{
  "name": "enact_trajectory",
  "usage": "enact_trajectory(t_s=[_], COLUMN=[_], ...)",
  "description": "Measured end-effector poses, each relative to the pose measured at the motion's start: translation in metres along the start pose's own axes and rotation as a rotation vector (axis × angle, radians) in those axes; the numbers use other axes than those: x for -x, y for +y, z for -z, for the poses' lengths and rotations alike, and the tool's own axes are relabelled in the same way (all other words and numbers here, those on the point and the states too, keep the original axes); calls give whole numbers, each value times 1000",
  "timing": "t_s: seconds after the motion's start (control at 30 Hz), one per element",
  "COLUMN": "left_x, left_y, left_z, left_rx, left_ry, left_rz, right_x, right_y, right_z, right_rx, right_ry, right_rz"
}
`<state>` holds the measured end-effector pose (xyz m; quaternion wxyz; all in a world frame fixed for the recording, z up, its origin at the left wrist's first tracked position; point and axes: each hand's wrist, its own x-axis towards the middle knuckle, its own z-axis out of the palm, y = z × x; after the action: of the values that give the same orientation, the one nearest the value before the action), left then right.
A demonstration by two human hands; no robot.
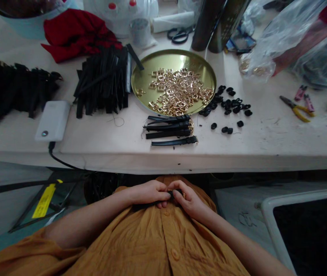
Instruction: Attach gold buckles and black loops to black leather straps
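Note:
Close to my body, below the table edge, my left hand point(154, 193) and my right hand point(186, 197) meet over a black strap point(151, 203). The left fingers are closed round the strap, whose tail runs out to the left. My right fingers pinch its other end, where a bit of gold shows, probably a buckle. On the table ahead lie several black straps with gold buckles point(169, 134). Behind them a round gold tray point(138, 102) holds a heap of gold buckles point(180, 92). Small black loops point(235, 105) are scattered to its right.
Bundles of black strips point(102, 82) lie left of the tray, near a white power bank point(53, 121) with a cable. Yellow-handled pliers point(297, 109) lie at right. Black scissors point(179, 35) and a red cloth point(77, 32) are behind. A white-rimmed bin point(269, 218) stands lower right.

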<state>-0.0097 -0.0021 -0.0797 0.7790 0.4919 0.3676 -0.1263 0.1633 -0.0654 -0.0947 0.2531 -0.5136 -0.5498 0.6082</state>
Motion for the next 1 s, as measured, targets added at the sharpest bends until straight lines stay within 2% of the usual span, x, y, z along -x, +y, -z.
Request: enact_trajectory(t_s=[0.2,0.43,0.53,0.63,0.73,0.83,1.0], left_x=[4,0,1,6,9,6,-5], left_y=[-3,-10,-10,-7,-3,-2,-4], left_z=[5,-3,-8,-10,-10,-8,-11], left_rx=[89,33,13,-10,-39,6,23], left_ry=[-76,-51,13,99,84,66,76], left_rz=[-41,-10,-14,-32,-46,-14,24], right_x=[3,8,8,7,7,6,3], right_y=[4,2,1,3,7,10,12], right_z=[2,8,7,2,-3,-7,-11], right_rx=[18,70,90,52,-14,-18,33], right_ry=[9,-125,-138,-82,39,132,149], right_rz=[-2,67,80,57,-7,-9,-9])
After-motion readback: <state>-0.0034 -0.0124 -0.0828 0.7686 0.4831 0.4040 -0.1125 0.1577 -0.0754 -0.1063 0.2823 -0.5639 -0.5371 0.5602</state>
